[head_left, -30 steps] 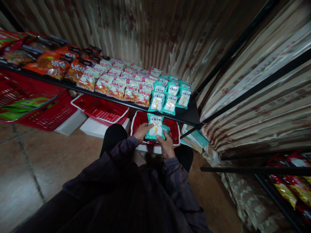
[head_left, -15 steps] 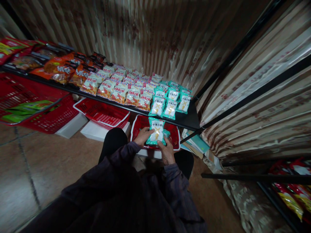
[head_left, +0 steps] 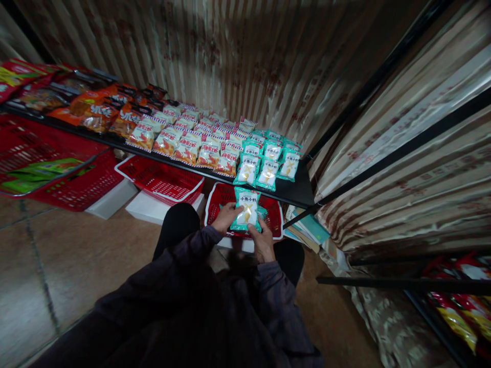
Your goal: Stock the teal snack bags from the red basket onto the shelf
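Between my two hands I hold a teal and white snack bag [head_left: 247,204] with its printed front facing up. My left hand [head_left: 226,217] pinches its left edge, thumb on the front. At the lower right corner my right hand [head_left: 262,242] grips it, thumb also on the front. Beneath the bag stands a red basket [head_left: 274,212] with a white rim; bits of teal packaging show inside it, mostly hidden. Just beyond, matching teal snack bags [head_left: 268,174] sit in rows at the right end of the black shelf [head_left: 297,190].
Left along the shelf are white and red snack bags [head_left: 187,145], then orange and black bags [head_left: 97,117]. Below stand another red basket [head_left: 164,179] on a white box [head_left: 143,207] and one holding green packets [head_left: 42,174]. Black frame bars [head_left: 383,163] cross at right, near books [head_left: 310,227].
Almost nothing differs. The view has shifted very slightly, and both hands keep the same hold on the teal snack bag.
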Tool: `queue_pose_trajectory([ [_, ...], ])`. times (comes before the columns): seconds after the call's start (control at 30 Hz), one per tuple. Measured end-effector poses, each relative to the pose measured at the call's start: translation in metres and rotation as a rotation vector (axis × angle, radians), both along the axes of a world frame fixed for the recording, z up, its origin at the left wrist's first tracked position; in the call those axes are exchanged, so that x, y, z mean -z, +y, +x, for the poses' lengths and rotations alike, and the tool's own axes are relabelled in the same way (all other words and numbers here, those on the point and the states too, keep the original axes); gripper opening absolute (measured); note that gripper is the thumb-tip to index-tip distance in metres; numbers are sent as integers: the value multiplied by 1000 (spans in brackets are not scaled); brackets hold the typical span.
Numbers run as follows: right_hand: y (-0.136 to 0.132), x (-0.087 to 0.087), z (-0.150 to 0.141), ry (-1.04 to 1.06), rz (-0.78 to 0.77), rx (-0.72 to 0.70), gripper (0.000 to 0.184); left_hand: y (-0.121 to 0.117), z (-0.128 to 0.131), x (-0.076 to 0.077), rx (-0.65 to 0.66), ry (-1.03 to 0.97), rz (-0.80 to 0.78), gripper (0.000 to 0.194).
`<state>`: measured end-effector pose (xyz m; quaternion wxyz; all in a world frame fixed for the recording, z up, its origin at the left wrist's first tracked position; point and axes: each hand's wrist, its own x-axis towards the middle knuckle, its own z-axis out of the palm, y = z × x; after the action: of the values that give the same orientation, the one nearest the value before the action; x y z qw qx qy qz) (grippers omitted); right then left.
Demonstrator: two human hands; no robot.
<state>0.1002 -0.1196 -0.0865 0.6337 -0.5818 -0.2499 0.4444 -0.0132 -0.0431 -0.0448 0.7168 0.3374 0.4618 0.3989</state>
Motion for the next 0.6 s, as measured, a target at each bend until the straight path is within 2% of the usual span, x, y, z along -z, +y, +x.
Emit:
queue_pose_trajectory([
  [0.1,0,3,2,-57,-3,14,59,0,1,1,-42,33,15,34],
  [0.17,1,5,4,-131,-10,15,56,-1,1,2,-94,84,35,42],
  [0.3,-1,1,7,-407,20,33,51,0,1,1,-103,131,125,55],
  [0.47,-7,-18,1,-959,88,68,42,2,2,-2,-116,161,155,39],
  [0.6,-12,-28,-5,-1171,172,56,50,0,0,-6,-61,-4,94,34],
])
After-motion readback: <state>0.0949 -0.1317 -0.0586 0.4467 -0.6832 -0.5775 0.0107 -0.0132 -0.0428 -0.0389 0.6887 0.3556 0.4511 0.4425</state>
